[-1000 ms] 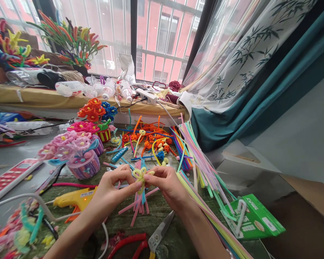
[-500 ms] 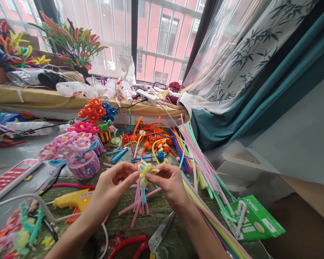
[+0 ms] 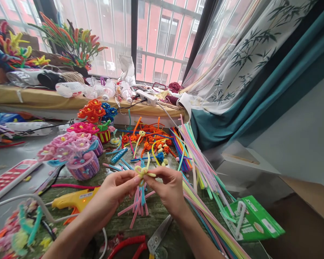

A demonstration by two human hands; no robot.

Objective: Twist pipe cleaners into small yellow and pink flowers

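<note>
Both bare hands raised at centre, close together. Left hand (image 3: 116, 190) and right hand (image 3: 166, 189) curled, palms inward, thumbs and forefingers pinching. Left forearm (image 3: 78, 225) enters from near left, right forearm (image 3: 194, 233) from near right; wrists slightly bent.

No legible text in view — the green carton (image 3: 255, 219) carries printed lettering along its top edge and a white label panel, both too small to read; the plastic bottle (image 3: 28, 128) shows dark print — likewise unreadable.
</note>
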